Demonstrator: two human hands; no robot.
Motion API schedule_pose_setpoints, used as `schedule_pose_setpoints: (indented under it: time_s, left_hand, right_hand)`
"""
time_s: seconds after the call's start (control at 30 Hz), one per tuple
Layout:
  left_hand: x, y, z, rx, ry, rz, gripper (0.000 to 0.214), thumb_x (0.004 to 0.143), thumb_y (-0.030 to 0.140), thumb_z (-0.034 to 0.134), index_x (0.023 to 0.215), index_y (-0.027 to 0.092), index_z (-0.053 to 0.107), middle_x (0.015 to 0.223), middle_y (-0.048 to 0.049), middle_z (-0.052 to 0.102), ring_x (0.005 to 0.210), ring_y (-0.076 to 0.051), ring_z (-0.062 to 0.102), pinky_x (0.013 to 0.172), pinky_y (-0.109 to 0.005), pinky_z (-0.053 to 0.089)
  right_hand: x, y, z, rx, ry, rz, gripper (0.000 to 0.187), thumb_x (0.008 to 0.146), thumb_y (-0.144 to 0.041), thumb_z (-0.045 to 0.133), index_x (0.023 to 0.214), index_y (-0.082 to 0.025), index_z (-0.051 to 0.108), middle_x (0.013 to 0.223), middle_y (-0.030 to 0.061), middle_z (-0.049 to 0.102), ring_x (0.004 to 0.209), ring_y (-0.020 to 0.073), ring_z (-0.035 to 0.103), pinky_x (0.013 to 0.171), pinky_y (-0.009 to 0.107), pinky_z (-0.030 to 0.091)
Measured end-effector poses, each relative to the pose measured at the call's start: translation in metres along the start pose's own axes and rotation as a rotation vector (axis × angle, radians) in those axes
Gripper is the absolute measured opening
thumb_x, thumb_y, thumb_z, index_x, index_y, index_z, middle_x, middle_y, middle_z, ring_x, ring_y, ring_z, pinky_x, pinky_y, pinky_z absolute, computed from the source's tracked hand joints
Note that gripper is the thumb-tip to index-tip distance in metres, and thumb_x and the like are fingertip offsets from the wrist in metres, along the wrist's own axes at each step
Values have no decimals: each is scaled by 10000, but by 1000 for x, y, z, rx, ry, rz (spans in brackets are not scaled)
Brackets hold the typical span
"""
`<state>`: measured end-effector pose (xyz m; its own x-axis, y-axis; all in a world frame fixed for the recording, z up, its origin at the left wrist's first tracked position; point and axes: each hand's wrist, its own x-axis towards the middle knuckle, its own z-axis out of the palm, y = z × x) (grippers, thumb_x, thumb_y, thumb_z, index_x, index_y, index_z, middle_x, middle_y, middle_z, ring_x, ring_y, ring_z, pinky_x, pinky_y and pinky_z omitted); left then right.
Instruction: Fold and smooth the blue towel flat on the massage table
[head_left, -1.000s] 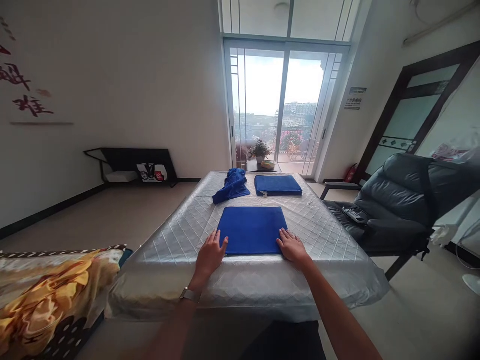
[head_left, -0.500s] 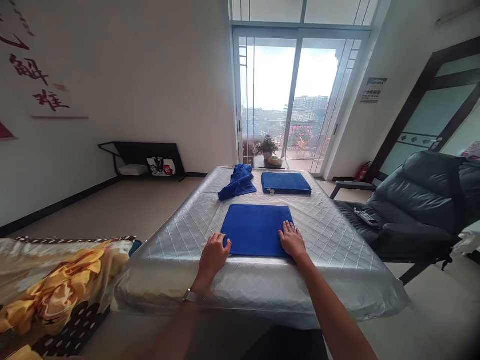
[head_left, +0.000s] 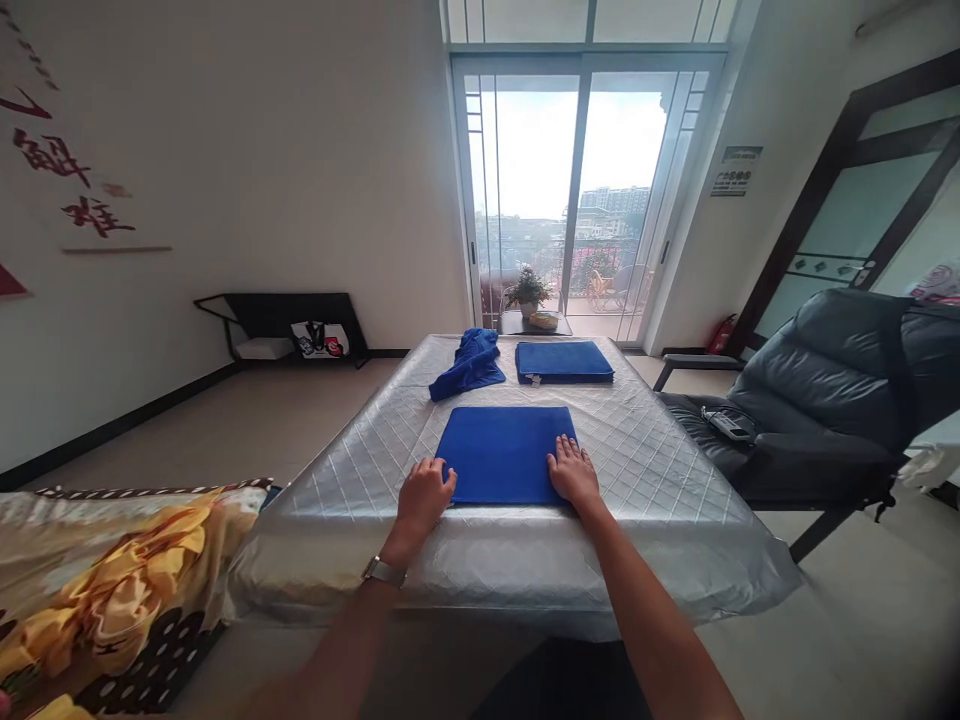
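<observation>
Moved up: right hand (head_left: 576,472), flat-fingered at four o'clock on blue cloth (head_left: 501,452); left hand (head_left: 424,493), loosely half-curled at eight, seemingly steadies it.

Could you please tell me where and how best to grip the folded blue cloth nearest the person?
The folded blue cloth is probably best taken by its left and right edges, one hand from each side: it lies flat, roughly rectangular, with the left hand at its left edge, the right hand on its right part.

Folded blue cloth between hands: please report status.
Left hand at left edge, right hand flat on right side. Near cloth flat on mattress. Crumpled cloth, folded stack beyond, not blocking.
</observation>
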<state>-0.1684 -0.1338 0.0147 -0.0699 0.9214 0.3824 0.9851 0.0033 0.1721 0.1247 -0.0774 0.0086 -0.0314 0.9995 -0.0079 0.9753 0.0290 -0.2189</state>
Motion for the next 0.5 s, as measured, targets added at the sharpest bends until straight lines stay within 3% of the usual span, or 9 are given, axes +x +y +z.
schedule_pose_setpoints:
  time_s: [0.07,0.13,0.27,0.33,0.4,0.5]
  left_hand:
    - [10,23,5,-9,19,33,307,995,298,468,1123,143,700,1122,-143,706,1087,-280,648,973,-391,511]
    - [21,59,15,-83,1,144,336,1015,317,455,1197,153,685,1244,-136,693,1180,-259,627,1053,-373,476]
    - [38,143,46,-195,-167,406,493,1064,425,371,1411,142,577,1512,-144,543,1428,-246,462,1204,-386,339]
    - [44,169,60,-198,-246,468,549,1083,417,275,1491,126,500,1586,-147,450,1495,-246,368,1243,-412,270]
    - [48,176,69,-186,-311,460,596,1085,435,220,1541,118,435,1628,-146,375,1529,-251,297,1262,-431,220]
    - [52,151,73,-159,-353,378,672,1064,533,216,1588,136,362,1658,-130,305,1553,-266,225,1276,-458,173]
  right_hand:
    - [0,-1,0,1,5,-2,661,1056,-410,209,1634,-91,224,1702,70,178,1571,199,146,1264,384,82]
    - [0,-1,0,2,16,-7,661,1055,-411,211,1632,-88,230,1700,69,190,1569,204,156,1265,392,89]
    - [-4,1,-2,-21,21,-25,629,1049,-337,219,1631,-99,250,1699,73,198,1569,199,158,1264,382,100]
    - [-5,3,-3,-40,11,-41,616,1036,-273,231,1634,-127,258,1703,59,185,1570,184,146,1260,355,103]
    - [-6,4,-3,-44,10,-45,612,1034,-258,227,1634,-143,267,1703,48,186,1570,177,147,1258,341,107]
    - [-5,2,-3,-30,22,-22,616,1053,-331,208,1632,-130,270,1697,57,204,1567,187,165,1260,356,104]
